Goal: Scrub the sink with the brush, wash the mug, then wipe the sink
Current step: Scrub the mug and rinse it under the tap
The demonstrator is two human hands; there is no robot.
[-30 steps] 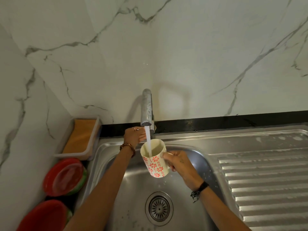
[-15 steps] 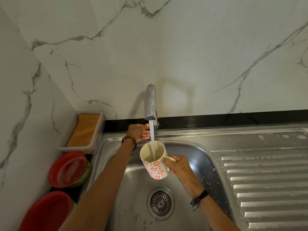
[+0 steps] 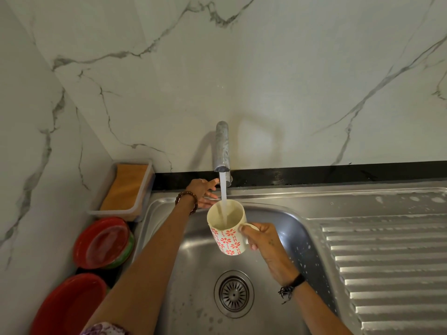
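- Head view, biggest first: a steel sink fills the lower frame, its ribbed drainboard to the right flecked with foam, and the drain strainer low in the basin.
- Behind it on the marble wall, the tap pours a steady stream straight down.
- At left, beside the sink, sit two red bowls and a clear tray holding an orange sponge.
- The mug, cream with a red flower pattern, hangs over the basin directly under the spout, tilted a little, water running inside it.
- The right hand grips the mug by its handle, fingers curled through and round it.
- The left hand reaches to the base of the tap with its fingers out straight, holding nothing; whether it touches a knob is hidden.
- Handling, as I judge it: the mug is stiff ceramic, breakable against steel, wet and likely slick, and getting heavier as it fills. The handle is the sure hold; a second palm round the body would steady it.
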